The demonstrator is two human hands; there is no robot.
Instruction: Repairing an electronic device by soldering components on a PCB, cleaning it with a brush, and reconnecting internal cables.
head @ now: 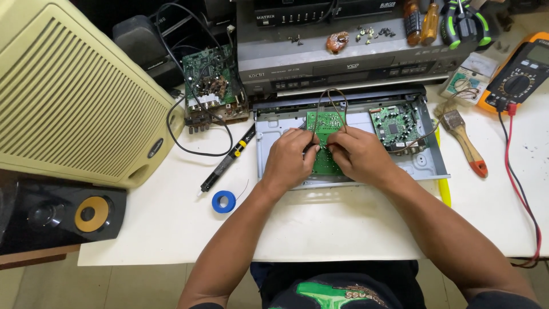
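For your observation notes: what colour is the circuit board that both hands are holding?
Green. The circuit board shows best in the head view, between the left hand and right hand.

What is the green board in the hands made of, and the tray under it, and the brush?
The green board, held by the left hand and right hand, looks like rigid laminate with a shiny green coating and tiny metal dots. The tray seems thin sheet metal: pale grey, dull sheen, folded edges. The brush handle looks like varnished wood, its tip orange.
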